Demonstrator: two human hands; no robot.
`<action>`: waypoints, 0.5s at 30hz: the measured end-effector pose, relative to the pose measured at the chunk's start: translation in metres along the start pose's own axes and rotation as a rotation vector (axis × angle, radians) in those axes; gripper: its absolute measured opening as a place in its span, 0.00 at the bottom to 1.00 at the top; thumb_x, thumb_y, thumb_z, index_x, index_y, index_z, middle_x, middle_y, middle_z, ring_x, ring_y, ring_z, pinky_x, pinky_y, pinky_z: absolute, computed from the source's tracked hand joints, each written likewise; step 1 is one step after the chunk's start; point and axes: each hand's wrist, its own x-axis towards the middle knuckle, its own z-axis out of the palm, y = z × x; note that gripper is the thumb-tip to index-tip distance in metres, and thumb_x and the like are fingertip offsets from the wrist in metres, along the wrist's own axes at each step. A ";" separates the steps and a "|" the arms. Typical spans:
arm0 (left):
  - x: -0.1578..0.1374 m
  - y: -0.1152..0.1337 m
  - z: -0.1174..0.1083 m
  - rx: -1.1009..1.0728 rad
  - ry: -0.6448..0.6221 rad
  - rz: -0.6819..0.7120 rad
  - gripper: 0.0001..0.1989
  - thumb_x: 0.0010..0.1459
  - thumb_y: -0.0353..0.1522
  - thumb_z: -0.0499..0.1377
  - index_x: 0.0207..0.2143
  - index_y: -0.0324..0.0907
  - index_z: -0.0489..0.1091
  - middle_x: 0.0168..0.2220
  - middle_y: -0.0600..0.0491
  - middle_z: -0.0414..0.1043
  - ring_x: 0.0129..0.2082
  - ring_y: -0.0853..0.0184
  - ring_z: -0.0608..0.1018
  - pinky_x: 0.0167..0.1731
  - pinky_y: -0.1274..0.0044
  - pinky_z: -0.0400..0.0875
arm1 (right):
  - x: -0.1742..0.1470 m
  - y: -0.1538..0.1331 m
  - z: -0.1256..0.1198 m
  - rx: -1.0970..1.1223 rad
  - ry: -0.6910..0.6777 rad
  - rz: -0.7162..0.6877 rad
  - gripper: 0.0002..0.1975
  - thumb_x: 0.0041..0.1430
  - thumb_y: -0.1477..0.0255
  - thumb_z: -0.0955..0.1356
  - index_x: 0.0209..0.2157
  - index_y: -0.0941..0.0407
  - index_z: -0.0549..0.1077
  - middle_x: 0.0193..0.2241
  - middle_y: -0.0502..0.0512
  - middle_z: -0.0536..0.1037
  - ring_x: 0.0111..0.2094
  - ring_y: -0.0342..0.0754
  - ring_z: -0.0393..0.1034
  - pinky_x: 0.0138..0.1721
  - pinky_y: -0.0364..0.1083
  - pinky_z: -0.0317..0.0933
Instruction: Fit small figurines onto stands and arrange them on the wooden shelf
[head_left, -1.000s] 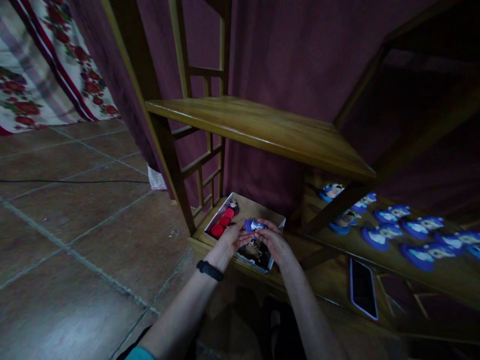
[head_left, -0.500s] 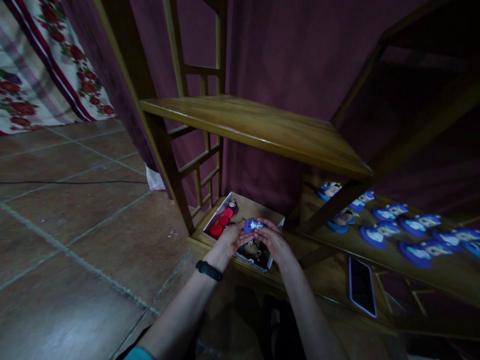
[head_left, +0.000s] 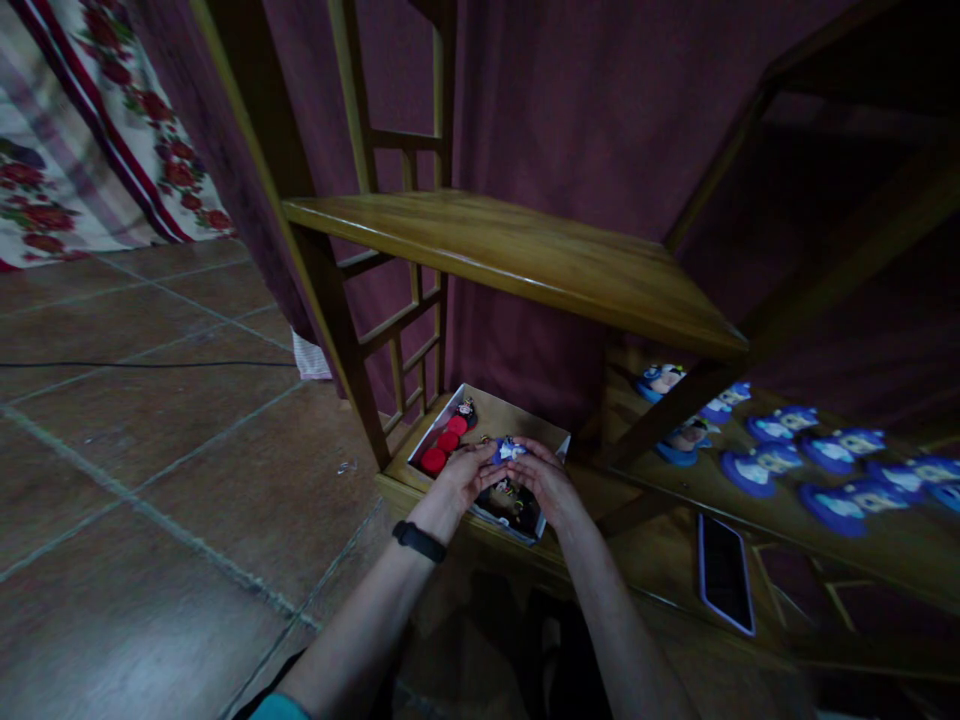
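Between my two hands is a small blue and white figurine (head_left: pixel 510 451), held over an open cardboard box (head_left: pixel 551 437). My left hand (head_left: pixel 466 477) grips its left side, with a black band around that wrist. My right hand (head_left: pixel 547 474) has its fingers closed on the right side. Inside the box, red round-based pieces (head_left: pixel 433 459) lie along the left, and a small dark figurine (head_left: pixel 466 409) sits at the back left. More dark figurines (head_left: pixel 517 508) lie under my hands, partly hidden by them.
The box stands on the bottom board of a wooden shelf unit, beneath a higher shelf board (head_left: pixel 487 235). Several blue and white figurines (head_left: pixel 761 467) stand on the shelf to the right. A phone (head_left: pixel 725 573) lies below them. Tiled floor (head_left: pixel 187 450) extends at left.
The figurine in my hands has turned slightly, so less of its blue base shows at the left. Both hands stay in nearly the same place.
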 end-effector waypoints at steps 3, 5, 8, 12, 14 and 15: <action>-0.002 0.000 0.001 -0.012 -0.022 0.016 0.05 0.53 0.27 0.60 0.33 0.35 0.67 0.30 0.46 0.75 0.28 0.67 0.78 0.33 0.74 0.75 | 0.000 0.000 0.000 -0.002 0.015 -0.003 0.16 0.43 0.73 0.70 0.39 0.54 0.72 0.31 0.50 0.79 0.30 0.42 0.74 0.32 0.41 0.68; -0.002 0.000 0.001 -0.018 -0.029 0.020 0.04 0.52 0.25 0.60 0.32 0.36 0.67 0.29 0.47 0.74 0.28 0.67 0.78 0.33 0.74 0.75 | 0.001 -0.001 0.000 -0.003 0.022 -0.006 0.16 0.44 0.73 0.70 0.39 0.54 0.71 0.31 0.50 0.79 0.29 0.42 0.74 0.31 0.41 0.68; -0.002 0.000 0.001 -0.004 -0.003 0.022 0.03 0.52 0.24 0.59 0.31 0.36 0.67 0.27 0.49 0.74 0.27 0.68 0.78 0.33 0.75 0.75 | 0.001 -0.003 0.001 -0.014 0.027 0.004 0.16 0.44 0.73 0.70 0.39 0.54 0.71 0.31 0.50 0.79 0.29 0.43 0.74 0.30 0.41 0.69; -0.002 0.000 0.001 0.033 0.048 0.036 0.03 0.51 0.24 0.60 0.30 0.37 0.68 0.28 0.50 0.74 0.26 0.71 0.77 0.31 0.79 0.73 | 0.000 -0.002 0.002 -0.037 0.051 0.001 0.16 0.44 0.72 0.70 0.39 0.54 0.71 0.31 0.51 0.78 0.28 0.42 0.74 0.28 0.41 0.69; -0.002 0.000 0.001 0.038 0.055 0.039 0.04 0.51 0.23 0.60 0.30 0.37 0.68 0.29 0.49 0.74 0.27 0.71 0.77 0.31 0.79 0.73 | 0.000 -0.001 0.002 -0.043 0.060 -0.007 0.16 0.44 0.71 0.70 0.39 0.54 0.71 0.31 0.51 0.78 0.27 0.42 0.74 0.28 0.41 0.69; -0.001 0.000 0.001 0.036 0.053 0.040 0.05 0.50 0.23 0.60 0.31 0.37 0.68 0.29 0.49 0.74 0.27 0.71 0.77 0.32 0.79 0.73 | 0.000 -0.001 0.002 -0.045 0.060 -0.011 0.16 0.44 0.71 0.70 0.38 0.54 0.71 0.31 0.51 0.78 0.27 0.42 0.74 0.28 0.41 0.69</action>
